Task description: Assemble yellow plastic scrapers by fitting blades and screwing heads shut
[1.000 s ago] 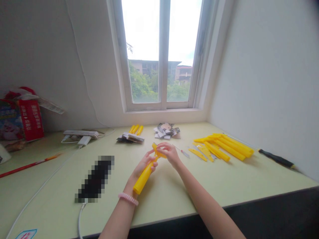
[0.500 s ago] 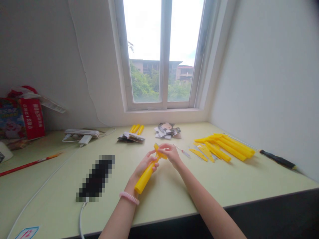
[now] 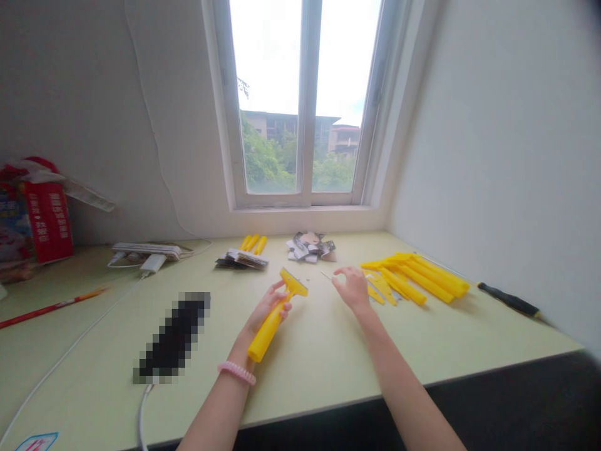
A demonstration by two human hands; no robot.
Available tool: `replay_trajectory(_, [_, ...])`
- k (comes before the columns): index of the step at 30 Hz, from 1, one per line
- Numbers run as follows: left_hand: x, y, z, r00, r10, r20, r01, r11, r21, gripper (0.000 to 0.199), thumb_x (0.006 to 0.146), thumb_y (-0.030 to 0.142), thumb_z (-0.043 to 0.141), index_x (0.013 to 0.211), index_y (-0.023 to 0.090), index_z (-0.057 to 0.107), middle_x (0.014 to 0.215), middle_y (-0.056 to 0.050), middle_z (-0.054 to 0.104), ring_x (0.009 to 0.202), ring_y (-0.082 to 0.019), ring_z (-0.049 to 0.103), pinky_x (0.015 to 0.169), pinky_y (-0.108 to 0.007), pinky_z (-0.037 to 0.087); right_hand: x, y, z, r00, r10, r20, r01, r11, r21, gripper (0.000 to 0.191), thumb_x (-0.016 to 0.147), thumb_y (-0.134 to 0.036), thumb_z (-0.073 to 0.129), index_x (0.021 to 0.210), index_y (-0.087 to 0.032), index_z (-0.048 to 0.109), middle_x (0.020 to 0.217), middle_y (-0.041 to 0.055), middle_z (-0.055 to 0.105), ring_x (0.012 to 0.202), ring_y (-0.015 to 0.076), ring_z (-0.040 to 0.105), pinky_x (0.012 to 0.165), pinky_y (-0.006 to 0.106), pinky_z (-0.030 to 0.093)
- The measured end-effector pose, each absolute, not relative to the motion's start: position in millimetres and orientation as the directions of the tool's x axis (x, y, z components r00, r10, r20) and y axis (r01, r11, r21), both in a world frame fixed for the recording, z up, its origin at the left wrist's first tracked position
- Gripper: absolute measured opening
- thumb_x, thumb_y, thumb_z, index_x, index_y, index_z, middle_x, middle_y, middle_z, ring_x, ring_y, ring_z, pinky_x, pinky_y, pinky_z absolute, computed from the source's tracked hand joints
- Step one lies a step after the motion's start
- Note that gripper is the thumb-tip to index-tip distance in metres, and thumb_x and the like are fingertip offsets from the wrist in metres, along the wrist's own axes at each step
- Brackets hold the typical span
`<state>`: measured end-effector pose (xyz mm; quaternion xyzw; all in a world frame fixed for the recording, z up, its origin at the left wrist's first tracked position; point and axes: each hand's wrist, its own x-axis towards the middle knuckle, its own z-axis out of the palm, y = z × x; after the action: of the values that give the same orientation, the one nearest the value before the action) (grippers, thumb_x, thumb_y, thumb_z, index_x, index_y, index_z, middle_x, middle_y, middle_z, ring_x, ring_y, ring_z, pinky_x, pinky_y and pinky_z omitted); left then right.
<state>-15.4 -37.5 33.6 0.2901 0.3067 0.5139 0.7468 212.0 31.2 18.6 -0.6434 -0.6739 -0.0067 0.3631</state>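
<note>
My left hand (image 3: pixel 267 307) grips a yellow plastic scraper (image 3: pixel 266 332) by its handle, with the wide flat head (image 3: pixel 293 283) pointing up and away from me. My right hand (image 3: pixel 352 289) hangs over the desk to the right of the scraper, fingers apart, holding nothing I can see. A thin metal pin or blade (image 3: pixel 326 275) lies just by its fingertips, partly hidden by them. Whether the fingers touch it, I cannot tell.
Yellow scraper parts (image 3: pixel 413 282) lie heaped on the right. Farther back are yellow handles (image 3: pixel 252 243) and packets (image 3: pixel 307 247). A black-handled screwdriver (image 3: pixel 509 299) lies far right. On the left are a blurred dark rectangle (image 3: pixel 173 335), a power strip (image 3: pixel 145 251) and a pencil (image 3: pixel 51 307).
My right hand has let go of the scraper head and moved right, its fingers spread. The scraper stays in my left hand, its head now uncovered. The view has shifted slightly.
</note>
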Motion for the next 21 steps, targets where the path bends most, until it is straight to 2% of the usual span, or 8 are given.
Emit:
replay_trajectory(2, [-15.2, -37.2, 33.5, 0.279, 0.946, -0.164, -0.592, 0.304, 0.746, 0.058, 0.075, 0.008, 0.052, 0.128, 0.022, 0.032, 0.087, -0.005, 0.054, 0.048, -0.002, 0.046, 0.039, -0.009, 0.033, 223.4, 29.3, 18.4, 0.163, 0.887, 0.432, 0.916, 0.026, -0.4, 0.022, 0.071, -0.033, 0.056, 0.084, -0.02, 0.068, 0.094, 0.0107, 0.061, 0.097, 0.0267, 0.049, 0.085, 0.037, 0.034])
replay_trajectory(5, [-15.5, -37.1, 33.5, 0.275, 0.947, -0.164, -0.594, 0.301, 0.746, 0.058, 0.075, 0.009, 0.053, 0.128, 0.021, 0.032, 0.087, -0.005, 0.055, 0.048, -0.002, 0.046, 0.039, -0.01, 0.034, 229.0, 25.7, 16.7, 0.221, 0.909, 0.354, 0.94, -0.102, -0.326, 0.027, 0.07, -0.042, 0.058, 0.079, -0.019, 0.069, 0.094, 0.0137, 0.058, 0.1, 0.0309, 0.046, 0.082, 0.038, 0.034])
replay_trajectory(8, [-16.0, -37.7, 33.8, 0.29, 0.943, -0.166, -0.592, 0.313, 0.743, 0.061, 0.073, 0.008, 0.054, 0.129, 0.023, 0.032, 0.088, -0.005, 0.055, 0.048, -0.002, 0.046, 0.039, -0.01, 0.034, 227.2, 25.0, 14.5, 0.253, 0.908, 0.333, 0.94, -0.149, -0.306, 0.028, 0.071, -0.044, 0.058, 0.071, -0.018, 0.069, 0.093, 0.0154, 0.058, 0.101, 0.0329, 0.045, 0.078, 0.038, 0.035])
replay_trajectory(11, [-16.1, -38.3, 34.3, 0.293, 0.941, -0.17, -0.595, 0.319, 0.738, 0.062, 0.073, 0.008, 0.055, 0.129, 0.023, 0.032, 0.089, -0.005, 0.055, 0.048, -0.002, 0.046, 0.039, -0.009, 0.033, 225.4, 27.1, 14.6, 0.28, 0.873, 0.399, 0.925, -0.134, -0.357, 0.02, 0.071, -0.036, 0.06, 0.067, -0.018, 0.067, 0.085, 0.0134, 0.061, 0.092, 0.0296, 0.051, 0.073, 0.037, 0.037])
replay_trajectory(13, [-15.8, -38.6, 34.6, 0.289, 0.942, -0.171, -0.597, 0.317, 0.737, 0.062, 0.074, 0.009, 0.055, 0.129, 0.023, 0.031, 0.089, -0.005, 0.055, 0.048, -0.001, 0.046, 0.039, -0.009, 0.034, 224.4, 27.8, 17.5, 0.289, 0.838, 0.464, 0.883, -0.045, -0.468, 0.018, 0.073, -0.034, 0.057, 0.07, -0.018, 0.065, 0.074, 0.0097, 0.062, 0.077, 0.0241, 0.055, 0.067, 0.034, 0.039])
replay_trajectory(16, [-15.4, -38.8, 35.3, 0.286, 0.944, -0.164, -0.598, 0.31, 0.739, 0.061, 0.074, 0.009, 0.055, 0.129, 0.022, 0.032, 0.087, -0.004, 0.054, 0.048, -0.001, 0.046, 0.039, -0.009, 0.034, 218.9, 24.0, 26.5, 0.278, 0.746, 0.605, 0.746, 0.229, -0.626, 0.022, 0.078, -0.038, 0.051, 0.076, -0.018, 0.06, 0.064, 0.0044, 0.062, 0.059, 0.0177, 0.054, 0.06, 0.03, 0.041])
replay_trajectory(19, [-15.3, -38.9, 36.0, 0.291, 0.944, -0.156, -0.593, 0.306, 0.745, 0.061, 0.074, 0.007, 0.054, 0.128, 0.023, 0.032, 0.086, -0.003, 0.053, 0.048, -0.002, 0.046, 0.039, -0.01, 0.035, 206.2, 13.5, 36.8, 0.244, 0.62, 0.745, 0.601, 0.507, -0.618, 0.021, 0.082, -0.037, 0.046, 0.081, -0.018, 0.056, 0.069, 0.0035, 0.064, 0.061, 0.016, 0.056, 0.062, 0.029, 0.044])
replay_trajectory(21, [-15.4, -38.8, 36.1, 0.292, 0.944, -0.156, -0.591, 0.306, 0.747, 0.06, 0.074, 0.007, 0.052, 0.129, 0.023, 0.032, 0.087, -0.004, 0.053, 0.048, -0.002, 0.046, 0.039, -0.01, 0.035, 195.2, 4.9, 41.0, 0.21, 0.58, 0.787, 0.533, 0.607, -0.589, 0.018, 0.084, -0.034, 0.046, 0.085, -0.019, 0.054, 0.074, 0.0038, 0.064, 0.066, 0.016, 0.058, 0.065, 0.028, 0.045])
